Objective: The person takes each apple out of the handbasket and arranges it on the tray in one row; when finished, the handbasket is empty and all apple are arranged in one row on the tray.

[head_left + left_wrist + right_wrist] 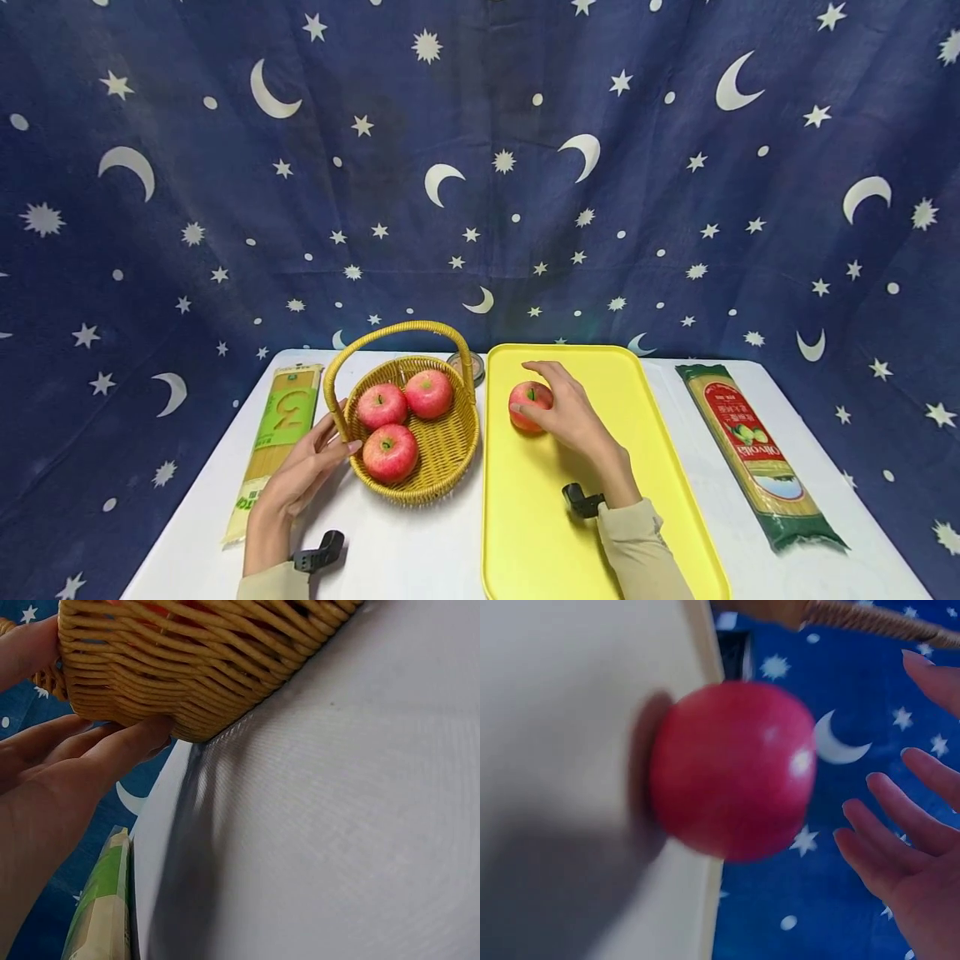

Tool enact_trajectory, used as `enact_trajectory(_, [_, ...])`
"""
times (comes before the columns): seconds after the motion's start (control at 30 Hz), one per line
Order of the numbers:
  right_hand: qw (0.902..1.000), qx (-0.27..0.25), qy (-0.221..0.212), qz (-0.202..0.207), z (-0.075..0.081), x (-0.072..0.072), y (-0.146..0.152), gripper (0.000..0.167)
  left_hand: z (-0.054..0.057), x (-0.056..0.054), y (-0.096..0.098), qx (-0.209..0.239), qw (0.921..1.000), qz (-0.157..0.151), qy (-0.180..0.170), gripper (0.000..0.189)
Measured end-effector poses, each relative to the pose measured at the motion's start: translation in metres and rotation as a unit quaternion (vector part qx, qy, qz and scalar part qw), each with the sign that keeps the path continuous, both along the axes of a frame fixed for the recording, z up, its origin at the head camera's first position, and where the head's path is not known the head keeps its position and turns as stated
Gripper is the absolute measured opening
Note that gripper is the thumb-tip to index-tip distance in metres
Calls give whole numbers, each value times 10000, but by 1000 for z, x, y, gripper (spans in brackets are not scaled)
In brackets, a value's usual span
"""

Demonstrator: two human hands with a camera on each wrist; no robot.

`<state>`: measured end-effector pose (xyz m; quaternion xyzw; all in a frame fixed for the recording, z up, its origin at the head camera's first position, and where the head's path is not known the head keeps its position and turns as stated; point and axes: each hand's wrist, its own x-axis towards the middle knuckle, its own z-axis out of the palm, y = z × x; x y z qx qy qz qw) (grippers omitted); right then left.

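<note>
A yellow wicker basket (pixel 442 457) with an arched handle stands left of the middle and contains three red apples (pixel 390 454). My left hand (pixel 296 479) grips its left side, thumb at the rim near the handle's foot. In the left wrist view the fingers (pixel 131 746) press against the woven wall from outside and below. One more apple (pixel 735 772) sits on the yellow tray (pixel 600 375). Over it my right hand (pixel 576 417) hovers with fingers spread; the right wrist view shows a gap between fingertips and apple.
A green-labelled pack of noodles (pixel 281 429) lies at the left, partly behind my left hand. Right of the tray lies a pack of spaghetti (pixel 757 454) with a red label. Behind the basket's right rim a small round object (pixel 477 367) shows. A starry blue curtain (pixel 495 208) hangs behind the table.
</note>
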<state>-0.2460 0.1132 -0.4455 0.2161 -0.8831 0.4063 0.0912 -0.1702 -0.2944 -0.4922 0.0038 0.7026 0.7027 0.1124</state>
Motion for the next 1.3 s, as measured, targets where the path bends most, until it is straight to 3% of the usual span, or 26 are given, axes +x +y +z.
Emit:
enact_trajectory(0.2, [9979,-263,88,582,9,9,-16,61,0,-3,0,27,9999,-41,100,88])
enact_trajectory(0.4, [9932,296,233,1106,13,14,-36,56,0,0,-1,-61,9999,-88,39,89])
enact_trajectory(0.6, [9854,638,-12,1577,21,15,-56,57,2,-1,-2,-32,10000,-28,54,90])
enact_trajectory(0.83, [9710,1018,-533,2095,23,15,-74,57,0,-1,1,79,9999,-105,62,88])
enact_trajectory(1.3, [9440,1726,-378,2788,31,11,-119,54,-1,-1,-1,170,9998,-36,12,90])
